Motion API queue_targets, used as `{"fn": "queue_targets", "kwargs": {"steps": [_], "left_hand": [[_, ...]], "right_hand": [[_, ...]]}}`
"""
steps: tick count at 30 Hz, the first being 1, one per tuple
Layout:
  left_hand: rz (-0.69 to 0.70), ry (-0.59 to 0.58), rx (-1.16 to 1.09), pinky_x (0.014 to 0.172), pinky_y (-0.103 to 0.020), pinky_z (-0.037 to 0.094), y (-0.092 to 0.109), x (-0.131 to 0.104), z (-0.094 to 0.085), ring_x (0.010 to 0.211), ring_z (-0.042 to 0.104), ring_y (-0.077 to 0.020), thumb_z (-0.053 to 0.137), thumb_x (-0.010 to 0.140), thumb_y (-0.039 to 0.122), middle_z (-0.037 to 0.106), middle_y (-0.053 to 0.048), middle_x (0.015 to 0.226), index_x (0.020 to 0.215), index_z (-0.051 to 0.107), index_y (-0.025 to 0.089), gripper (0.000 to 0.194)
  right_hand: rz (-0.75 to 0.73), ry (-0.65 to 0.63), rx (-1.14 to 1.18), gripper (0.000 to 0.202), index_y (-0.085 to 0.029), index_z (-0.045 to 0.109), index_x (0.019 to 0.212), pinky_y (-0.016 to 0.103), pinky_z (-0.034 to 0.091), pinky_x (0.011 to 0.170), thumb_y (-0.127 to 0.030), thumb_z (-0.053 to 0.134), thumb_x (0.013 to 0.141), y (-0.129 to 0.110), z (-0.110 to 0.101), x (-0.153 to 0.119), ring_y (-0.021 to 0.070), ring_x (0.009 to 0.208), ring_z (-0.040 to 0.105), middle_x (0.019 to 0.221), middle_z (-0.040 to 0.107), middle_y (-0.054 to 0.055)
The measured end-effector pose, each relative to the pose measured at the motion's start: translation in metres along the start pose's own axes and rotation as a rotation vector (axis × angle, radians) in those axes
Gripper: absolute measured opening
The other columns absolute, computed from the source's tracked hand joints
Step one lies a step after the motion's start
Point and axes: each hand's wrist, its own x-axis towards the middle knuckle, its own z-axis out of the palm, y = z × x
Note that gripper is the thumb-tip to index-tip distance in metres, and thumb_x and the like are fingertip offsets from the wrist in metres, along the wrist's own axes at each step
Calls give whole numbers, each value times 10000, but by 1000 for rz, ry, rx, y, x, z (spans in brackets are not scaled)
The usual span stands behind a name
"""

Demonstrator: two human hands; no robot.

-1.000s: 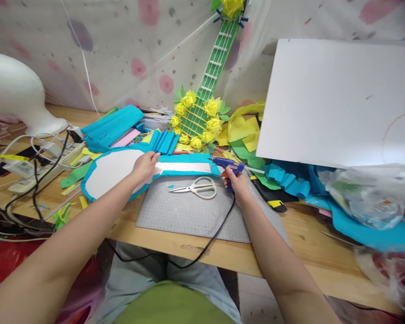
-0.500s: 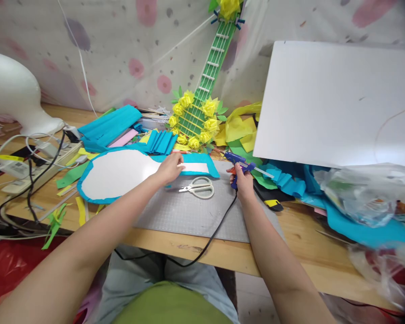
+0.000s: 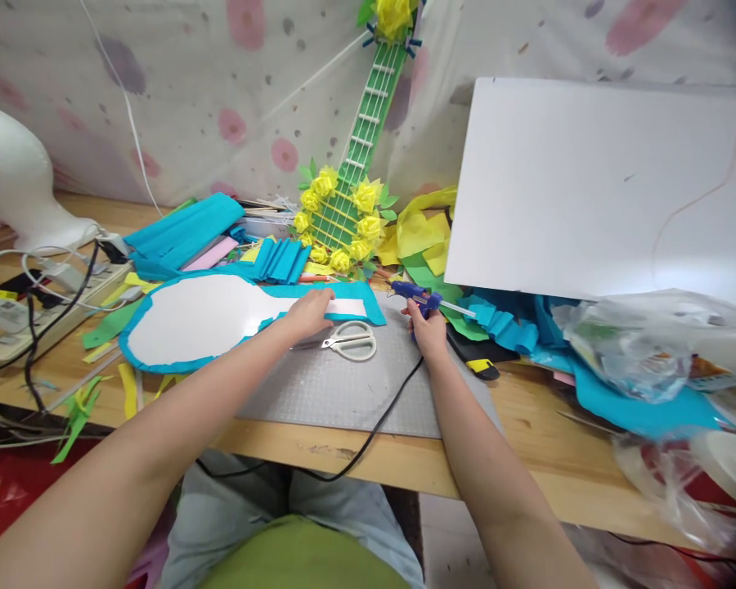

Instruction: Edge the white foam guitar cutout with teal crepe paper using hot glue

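Note:
A white guitar-shaped cutout lies on blue crepe paper that edges its rounded body and spreads beyond its narrow neck. My left hand rests on that neck, fingers laid over the lower edge; their undersides are hidden. In my right hand is a blue hot glue gun, its nozzle pointing left and a white glue stick sticking out behind. Its black cord runs down over the table edge. Between my hands, scissors with pale handles lie on the grey cutting mat.
Behind stands a green paper guitar with yellow flowers. A large white board leans at right above blue crepe scraps and plastic bags. A yellow-black cutter lies nearby. At left are a power strip and a white foam head.
My left hand has pressed down lower over the neck's near edge. My right hand still holds the glue gun, its nozzle slightly more level. The whole view has shifted a little.

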Motion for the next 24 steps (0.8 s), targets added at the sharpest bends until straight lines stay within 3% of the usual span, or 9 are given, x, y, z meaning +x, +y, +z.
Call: {"fn": "queue_targets", "kwargs": {"steps": [3,8,13,18,24], "left_hand": [[-35,4,-11,850,-336,421,-2,-1,-2,1086,507,-261,681,676,247,561,-97,1134,1106,450,190,491],[-48,55,-16,802,-337,428,-3,-6,-4,1049,521,-265,692,657,259,556,-89,1095,1070,441,204,487],[13,166,-39,810,-336,428,0,-21,-11,1069,504,-250,670,674,238,556,-68,1084,1054,435,213,447],[133,313,-16,928,-376,378,4,-30,-13,1114,463,-250,677,661,212,547,-64,1106,1034,452,219,436],[116,225,-70,838,-369,427,11,-22,-3,1024,507,-256,711,651,287,570,-75,1034,1030,473,187,459]], "right_hand": [[-32,41,-190,501,-132,634,779,276,413,535,-612,515,701,5,-5,4,165,524,544,565,603,43],[-45,42,-420,513,-119,637,946,336,439,683,-566,509,730,9,-6,7,256,768,613,782,668,117],[-31,19,-514,541,-131,597,1079,358,438,754,-556,479,765,7,-4,6,272,878,609,944,664,140],[-21,15,-559,525,-130,574,1113,345,434,752,-524,483,778,1,-4,2,269,917,602,990,653,150],[18,9,-611,523,-124,555,1115,342,431,749,-524,470,788,-1,-4,0,272,903,607,987,649,155]]}}
